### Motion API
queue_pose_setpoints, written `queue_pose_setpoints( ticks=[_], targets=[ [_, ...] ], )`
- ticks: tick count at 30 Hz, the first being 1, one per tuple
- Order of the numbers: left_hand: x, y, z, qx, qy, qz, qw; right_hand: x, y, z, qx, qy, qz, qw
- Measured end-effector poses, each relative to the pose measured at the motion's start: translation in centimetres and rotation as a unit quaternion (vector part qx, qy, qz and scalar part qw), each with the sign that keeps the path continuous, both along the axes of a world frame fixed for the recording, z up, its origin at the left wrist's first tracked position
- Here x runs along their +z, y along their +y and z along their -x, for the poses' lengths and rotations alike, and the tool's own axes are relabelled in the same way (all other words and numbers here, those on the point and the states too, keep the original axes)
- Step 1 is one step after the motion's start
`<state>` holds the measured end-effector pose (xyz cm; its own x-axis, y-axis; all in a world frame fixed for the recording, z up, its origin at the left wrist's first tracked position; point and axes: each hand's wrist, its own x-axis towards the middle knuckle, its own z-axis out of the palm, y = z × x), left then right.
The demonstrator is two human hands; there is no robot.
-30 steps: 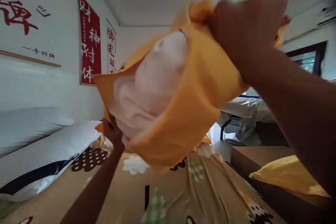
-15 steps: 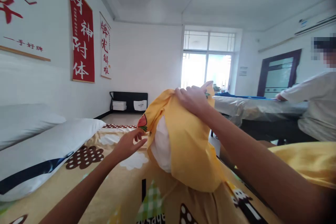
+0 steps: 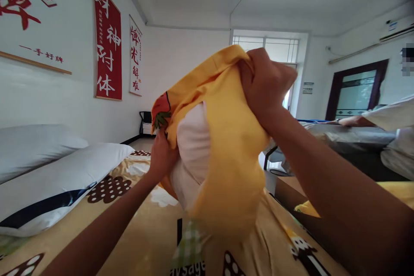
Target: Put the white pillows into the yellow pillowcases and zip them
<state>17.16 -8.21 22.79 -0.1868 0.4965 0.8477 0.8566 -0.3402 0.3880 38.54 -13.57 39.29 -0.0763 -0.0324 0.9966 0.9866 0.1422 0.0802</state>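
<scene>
A yellow pillowcase (image 3: 233, 146) with a printed strawberry at its left corner is held up in front of me. Its opening gapes toward the left, and a white pillow (image 3: 194, 142) shows inside. My left hand (image 3: 163, 155) is closed on the pillowcase's edge just below the strawberry. High on the right, my right hand (image 3: 263, 82) grips the top of the pillowcase in a fist. The lower end of the bundle is slightly blurred above the patterned bedsheet (image 3: 142, 220).
White pillows (image 3: 71, 177) lie on the bed at the left, against the wall. To the right, another person's arm (image 3: 355, 120) rests on a plastic-covered bed (image 3: 343, 133). Some yellow cloth (image 3: 310, 207) lies beneath my right forearm. A red scroll (image 3: 108, 43) hangs on the wall.
Both hands have lifted the pillowcase and pillow higher. My left hand has closed on the pillowcase's edge, and my right hand has shifted up and right. The view has turned slightly left.
</scene>
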Motion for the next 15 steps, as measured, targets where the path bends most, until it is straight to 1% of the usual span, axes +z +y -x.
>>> queue_pose_setpoints(
  ticks=[2,3,5,7,8,9,10,11,12,13,15],
  targets=[
    [2.9,-0.1,1.2,0.048,0.011,0.024,0.999,0.4,-0.8,-0.7,-0.013,0.02,0.055,0.998],
    [4.3,-0.1,1.9,0.068,0.022,0.024,0.997,0.5,-0.9,-1.4,-0.028,0.016,0.098,0.995],
    [6.6,0.3,3.3,0.123,0.041,-0.012,0.991,0.5,-0.7,-3.1,-0.06,-0.012,0.21,0.976],
    [8.1,0.9,3.9,0.183,0.049,-0.054,0.98,0.0,0.3,-5.2,-0.08,-0.046,0.321,0.942],
    [8.5,1.3,3.9,0.199,0.058,-0.053,0.977,-0.7,0.9,-6.2,-0.086,-0.057,0.363,0.926],
    [8.4,1.9,3.7,0.195,0.075,-0.03,0.978,-1.6,1.7,-7.2,-0.092,-0.061,0.396,0.912],
    [8.1,2.4,3.5,0.168,0.101,0.013,0.98,-2.9,2.5,-8.0,-0.099,-0.063,0.427,0.897],
    [7.4,3.0,3.2,0.127,0.137,0.067,0.98,-4.5,3.4,-8.8,-0.108,-0.066,0.459,0.88],
    [6.3,3.5,3.0,0.075,0.177,0.123,0.974,-6.5,4.2,-9.6,-0.118,-0.068,0.493,0.86],
    [4.9,3.9,3.0,0.023,0.216,0.174,0.961,-8.6,4.9,-10.6,-0.129,-0.069,0.528,0.836],
    [1.5,3.9,4.0,-0.063,0.273,0.254,0.926,-13.4,6.1,-12.8,-0.147,-0.063,0.59,0.791]
  ],
)
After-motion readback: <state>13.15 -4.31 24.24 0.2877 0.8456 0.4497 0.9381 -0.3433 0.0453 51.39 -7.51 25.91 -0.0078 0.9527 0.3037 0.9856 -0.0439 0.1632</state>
